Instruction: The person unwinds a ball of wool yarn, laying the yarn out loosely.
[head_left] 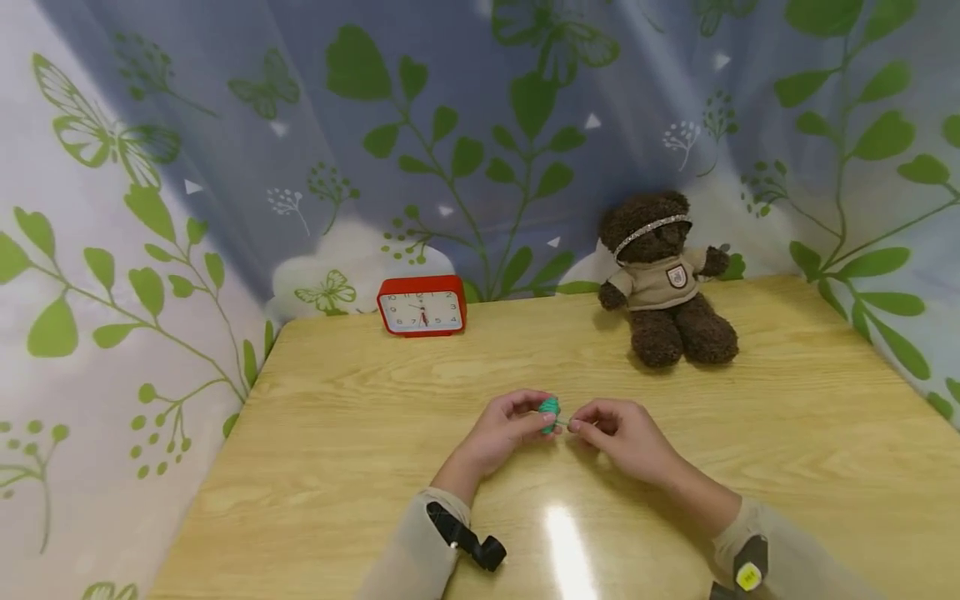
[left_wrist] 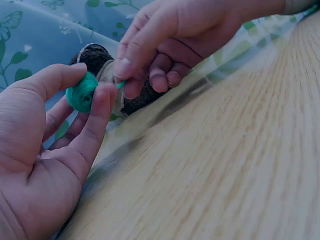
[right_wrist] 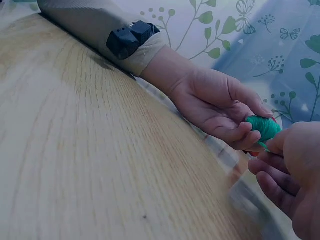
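Observation:
A small ball of green yarn (head_left: pixel 550 410) sits between the thumb and fingers of my left hand (head_left: pixel 508 431), held just above the table. In the left wrist view the wound strands of the yarn ball (left_wrist: pixel 81 94) show, with a coiled end facing the camera. My right hand (head_left: pixel 621 435) pinches the loose yarn end (left_wrist: pixel 120 85) between thumb and forefinger, close beside the ball. A short length of strand runs from the ball to those fingertips. From the right wrist view, the yarn ball (right_wrist: pixel 263 128) lies between both hands.
A red alarm clock (head_left: pixel 422 307) stands at the back of the wooden table (head_left: pixel 337 467). To its right a brown teddy bear (head_left: pixel 667 283) in a beige shirt sits near the back edge. Behind them hangs a leaf-patterned curtain (head_left: pixel 450 208).

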